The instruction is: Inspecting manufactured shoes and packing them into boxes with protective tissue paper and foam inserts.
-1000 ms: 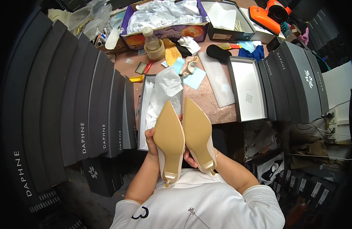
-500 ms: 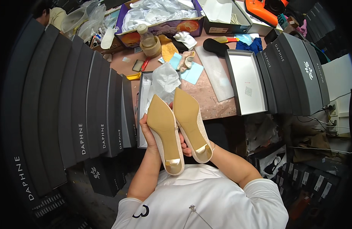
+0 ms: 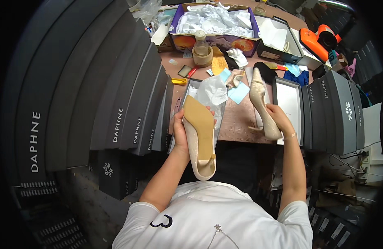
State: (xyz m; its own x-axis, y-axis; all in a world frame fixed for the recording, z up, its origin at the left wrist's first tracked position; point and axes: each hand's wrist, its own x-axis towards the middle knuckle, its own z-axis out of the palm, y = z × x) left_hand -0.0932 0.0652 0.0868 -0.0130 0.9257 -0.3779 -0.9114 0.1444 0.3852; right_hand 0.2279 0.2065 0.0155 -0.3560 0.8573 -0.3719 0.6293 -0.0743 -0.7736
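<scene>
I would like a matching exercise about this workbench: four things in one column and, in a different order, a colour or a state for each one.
Things:
1. High-heeled shoe in the left hand
2. Pointed pump in the right hand
3. Big cardboard box full of crumpled white wrapping
4. Flat sheet on the table

Colours and states:
a. pale blue
b. tan sole facing the camera
c. purple, with pictures of orange fruit
d. side-on to the camera, thin heel pointing left

Right pairs: 1-b; 2-d; 3-c; 4-a.
</scene>
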